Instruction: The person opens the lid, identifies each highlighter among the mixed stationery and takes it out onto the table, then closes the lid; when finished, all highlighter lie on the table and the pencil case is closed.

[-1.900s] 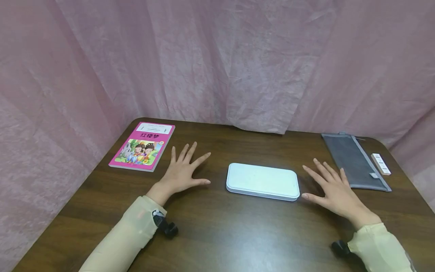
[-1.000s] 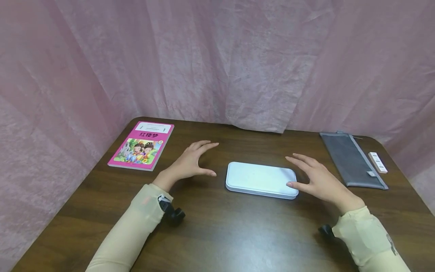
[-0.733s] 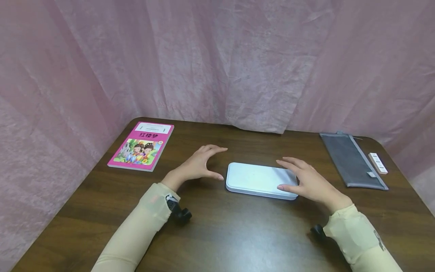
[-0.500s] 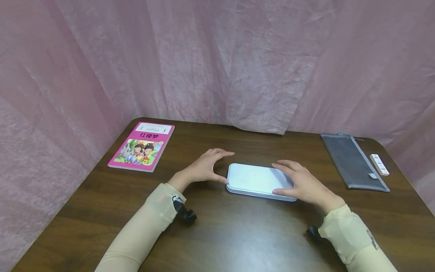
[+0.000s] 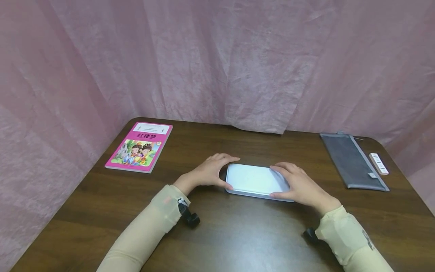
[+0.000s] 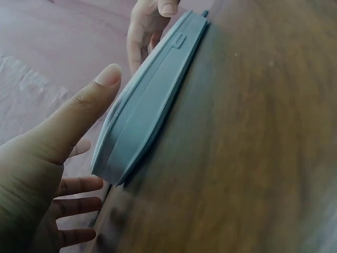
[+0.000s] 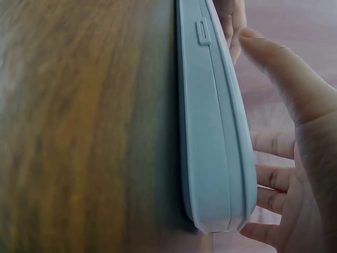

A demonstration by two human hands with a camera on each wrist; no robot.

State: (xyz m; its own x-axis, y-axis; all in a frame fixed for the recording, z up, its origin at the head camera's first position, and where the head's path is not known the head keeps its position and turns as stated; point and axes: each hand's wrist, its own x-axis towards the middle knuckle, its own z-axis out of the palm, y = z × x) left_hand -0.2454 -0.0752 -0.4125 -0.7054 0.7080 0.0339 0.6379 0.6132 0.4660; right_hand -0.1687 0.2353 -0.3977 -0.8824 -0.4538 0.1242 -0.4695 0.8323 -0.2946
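Observation:
A pale blue flat hard case (image 5: 256, 179) with rounded corners lies closed on the brown table. A small latch shows on its front side in both wrist views. My left hand (image 5: 209, 172) is at its left end, thumb over the front corner and fingers spread behind it. In the left wrist view, that thumb (image 6: 87, 105) is apart from the case. Around the right end is my right hand (image 5: 299, 185), its thumb over the lid near the front edge, the fingers (image 7: 274, 176) behind the case. Whether those fingers touch it is hard to tell.
A pink picture-cover book (image 5: 139, 147) lies at the table's left. On the right are a grey mesh zip pouch (image 5: 351, 162) and a small white box-like block (image 5: 378, 163) with dark marks. A pink curtain (image 5: 217, 64) hangs behind the table (image 5: 217, 230).
Both hands have come inward from the sides to the ends of the case. Their spread fingers have drawn in toward a curved shape. The case stays in place.

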